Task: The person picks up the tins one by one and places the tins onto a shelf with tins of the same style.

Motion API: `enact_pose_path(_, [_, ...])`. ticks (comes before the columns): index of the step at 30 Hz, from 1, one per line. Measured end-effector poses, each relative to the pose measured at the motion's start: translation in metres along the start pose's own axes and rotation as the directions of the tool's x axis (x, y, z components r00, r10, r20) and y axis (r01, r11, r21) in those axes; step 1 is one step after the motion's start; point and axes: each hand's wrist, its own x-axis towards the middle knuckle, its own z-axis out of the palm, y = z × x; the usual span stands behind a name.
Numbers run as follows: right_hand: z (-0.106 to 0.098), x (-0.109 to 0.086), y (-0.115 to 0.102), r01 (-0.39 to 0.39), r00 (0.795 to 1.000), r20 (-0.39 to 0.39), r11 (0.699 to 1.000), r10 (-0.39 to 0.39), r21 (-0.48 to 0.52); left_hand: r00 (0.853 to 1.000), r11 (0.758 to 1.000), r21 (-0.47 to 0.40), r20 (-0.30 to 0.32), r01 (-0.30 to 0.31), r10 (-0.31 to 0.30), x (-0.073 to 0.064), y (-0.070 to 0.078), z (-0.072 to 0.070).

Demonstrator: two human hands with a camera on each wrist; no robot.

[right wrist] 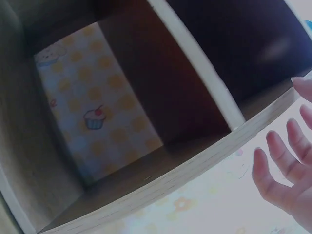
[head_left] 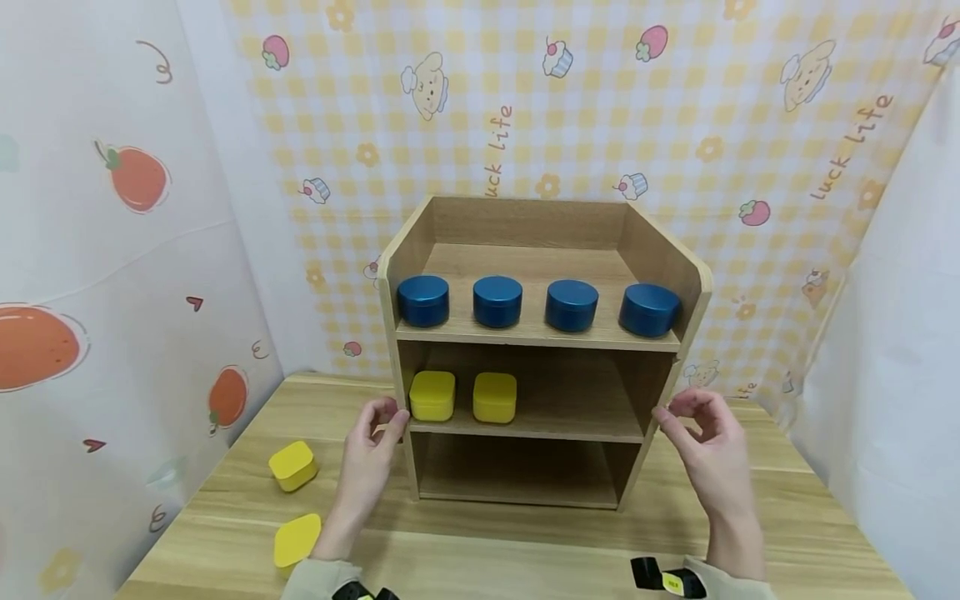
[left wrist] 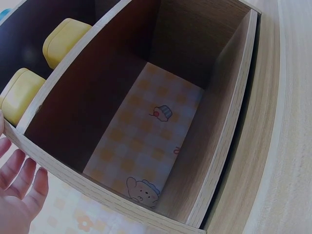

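Note:
A light wooden shelf unit [head_left: 525, 335] stands on the table with three levels. My left hand [head_left: 372, 446] is at its left side panel, thumb by the front edge and fingers outside the panel. On the other side, my right hand [head_left: 708, 437] has its thumb at the right panel's front edge; the loosely bent fingers [right wrist: 275, 141] show outside the panel. Several round blue tins [head_left: 498, 301] line the top level. Two yellow boxes with rounded corners, one left [head_left: 432, 396] and one right [head_left: 495, 397], sit on the left of the middle level.
Two more yellow boxes, one farther back [head_left: 293, 465] and one nearer [head_left: 297, 542], lie on the wooden table [head_left: 480, 558] left of the shelf. A checked, printed cloth [head_left: 480, 100] hangs behind. White cloth [head_left: 892, 333] closes in the right side, and a fruit-printed one [head_left: 127, 275] the left.

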Motion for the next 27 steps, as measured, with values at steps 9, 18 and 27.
enact_pose_path(9, [-0.005, -0.003, 0.026, -0.092, 0.983, 0.148, 0.989, 0.109, -0.119, 1.0, 1.0, -0.002, 0.004, 0.008, -0.008, 0.0, 0.0, -0.001])
enact_pose_path(18, [-0.007, -0.011, 0.041, -0.133, 0.972, 0.172, 0.979, 0.159, -0.151, 1.0, 1.0, 0.002, 0.008, -0.001, 0.001, 0.0, 0.001, -0.001])
enact_pose_path(27, [-0.003, -0.02, 0.051, -0.136, 0.985, 0.1, 0.991, 0.137, -0.018, 1.0, 1.0, 0.001, 0.013, 0.0, 0.0, 0.0, 0.0, -0.001])
